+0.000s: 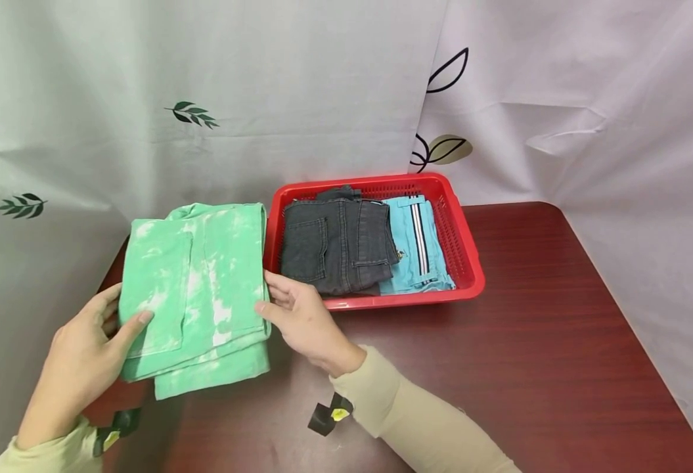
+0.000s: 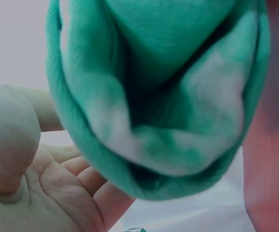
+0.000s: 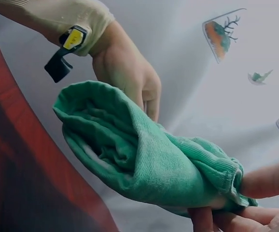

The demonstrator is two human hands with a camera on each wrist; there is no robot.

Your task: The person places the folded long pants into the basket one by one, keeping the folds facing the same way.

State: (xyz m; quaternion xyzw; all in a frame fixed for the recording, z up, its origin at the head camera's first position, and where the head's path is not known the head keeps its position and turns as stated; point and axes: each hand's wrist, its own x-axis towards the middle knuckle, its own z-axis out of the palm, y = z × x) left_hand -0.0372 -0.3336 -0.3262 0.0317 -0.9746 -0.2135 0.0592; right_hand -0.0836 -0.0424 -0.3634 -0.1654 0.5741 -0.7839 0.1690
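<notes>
Folded green trousers (image 1: 204, 282) with white blotches and a stitched patch pocket are held above the table's left side. At their left edge my left hand (image 1: 86, 345) grips them, thumb on top and fingers underneath. The right hand (image 1: 307, 322) pinches the opposite edge near the basket, thumb over the cloth. In the left wrist view, the rolled fold of the trousers (image 2: 163, 159) hangs in front of the left palm (image 2: 62, 188). The right wrist view shows the folded layers end-on, with right-hand fingers (image 3: 265, 188) at the ribbed edge.
A red plastic basket (image 1: 464, 263) stands on the dark red wooden table (image 1: 535, 341), against the back curtain (image 1: 322, 85). Inside it, folded dark grey jeans (image 1: 346, 246) lie beside a folded light-blue garment (image 1: 408, 230) with a black-and-white stripe.
</notes>
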